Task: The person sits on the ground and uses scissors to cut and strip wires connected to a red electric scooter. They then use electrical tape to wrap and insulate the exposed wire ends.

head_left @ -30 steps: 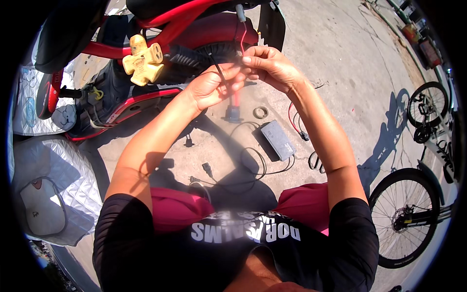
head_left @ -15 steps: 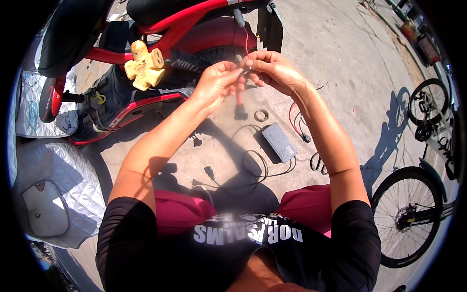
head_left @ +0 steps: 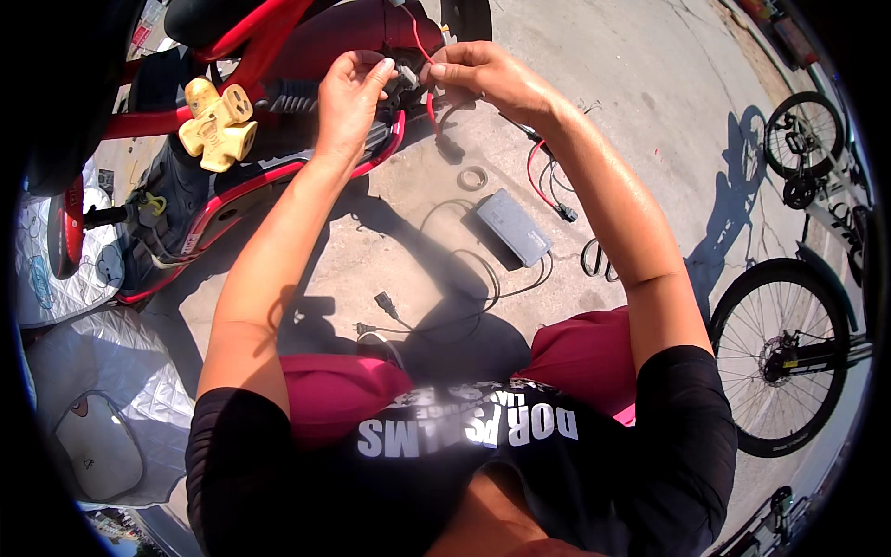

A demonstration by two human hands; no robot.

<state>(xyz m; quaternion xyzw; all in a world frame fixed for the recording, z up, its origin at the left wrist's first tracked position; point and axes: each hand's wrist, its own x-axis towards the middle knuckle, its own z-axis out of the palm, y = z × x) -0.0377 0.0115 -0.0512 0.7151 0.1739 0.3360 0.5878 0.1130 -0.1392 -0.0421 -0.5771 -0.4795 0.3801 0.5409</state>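
Since half a second ago the hands have parted: the left hand (head_left: 348,100) is now well left of the right hand (head_left: 497,84), where their fingertips met before. Taking the smooth, oblong grey box (head_left: 513,228) on the rough concrete (head_left: 631,125) as landmark, a shiny quilted sheet (head_left: 153,367) lies far to its left; the red-and-black scooter (head_left: 339,32) stands beyond it leftward, with a dull yellow, lobed socket block (head_left: 216,130) in front of the scooter; a flat ring (head_left: 473,187) lies just beyond the box, and a spoked bicycle wheel (head_left: 780,357) stands to its right. Beyond the box and to its left, the left thumb and fingers close in beside a small pale piece (head_left: 406,77); whether they clamp it I cannot tell. Straight beyond the box, the right thumb and forefinger are pinched on a thin red wire (head_left: 419,39). The scooter and the wire's far end are cut off above; the pale piece is blurred.
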